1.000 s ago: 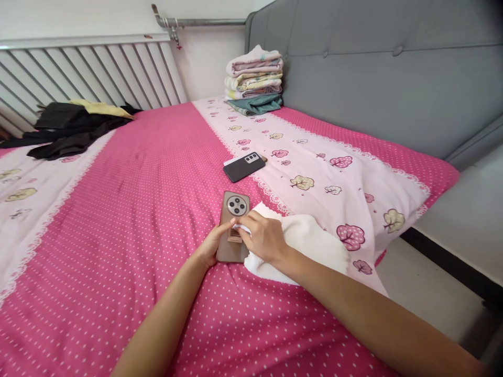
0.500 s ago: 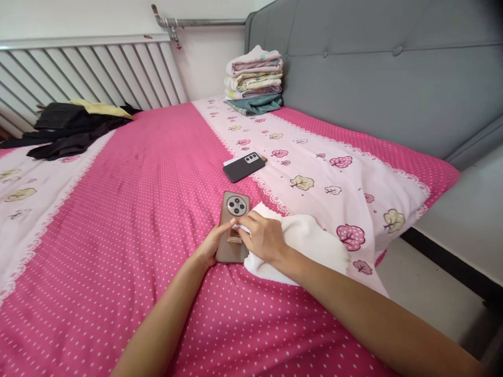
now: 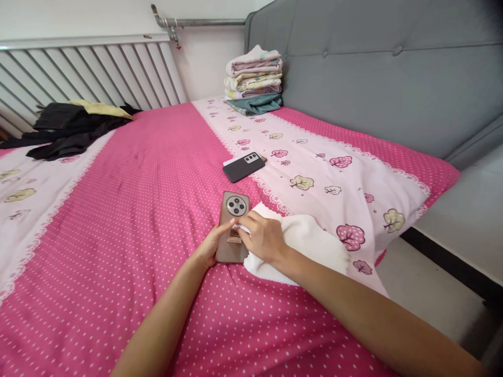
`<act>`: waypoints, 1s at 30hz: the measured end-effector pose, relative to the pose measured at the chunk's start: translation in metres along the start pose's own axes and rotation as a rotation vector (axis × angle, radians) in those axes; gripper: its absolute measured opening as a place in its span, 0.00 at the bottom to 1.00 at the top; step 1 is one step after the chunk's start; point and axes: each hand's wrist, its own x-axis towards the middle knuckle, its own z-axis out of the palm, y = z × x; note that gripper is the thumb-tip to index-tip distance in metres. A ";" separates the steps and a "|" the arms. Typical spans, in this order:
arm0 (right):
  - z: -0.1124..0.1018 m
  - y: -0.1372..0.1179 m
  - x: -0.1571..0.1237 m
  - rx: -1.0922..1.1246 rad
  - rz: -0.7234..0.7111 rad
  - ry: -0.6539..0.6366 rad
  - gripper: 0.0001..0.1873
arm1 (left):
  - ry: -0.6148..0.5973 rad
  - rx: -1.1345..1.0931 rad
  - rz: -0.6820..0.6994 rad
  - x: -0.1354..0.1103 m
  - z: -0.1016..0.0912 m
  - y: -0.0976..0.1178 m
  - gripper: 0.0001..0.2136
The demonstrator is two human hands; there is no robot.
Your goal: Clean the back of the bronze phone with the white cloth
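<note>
A brown-gold smartphone [image 3: 228, 255] lies back up on the pink bed, with a round camera block at its far end and a small label on its back. My left hand [image 3: 211, 245] grips it along the left edge, thumb laid over the back. Pinched in my right hand [image 3: 266, 238] is a white cloth [image 3: 314, 241], a corner of it pressed against the phone's back below the camera. The rest of the cloth spreads on the bed to the right, partly beneath my right wrist. My right fingers hide part of the label.
Beyond my hands lies a black smartphone [image 3: 244, 167] on top of something pale and flat. Folded cloths [image 3: 254, 78] are stacked by the grey headboard [image 3: 353, 78]. Dark clothes [image 3: 66, 125] lie at the far left near a white radiator [image 3: 94, 73]. The bed's edge drops off at right.
</note>
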 end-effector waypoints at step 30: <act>0.000 0.000 0.000 -0.008 0.003 -0.003 0.11 | 0.000 0.008 0.002 -0.002 0.003 0.001 0.09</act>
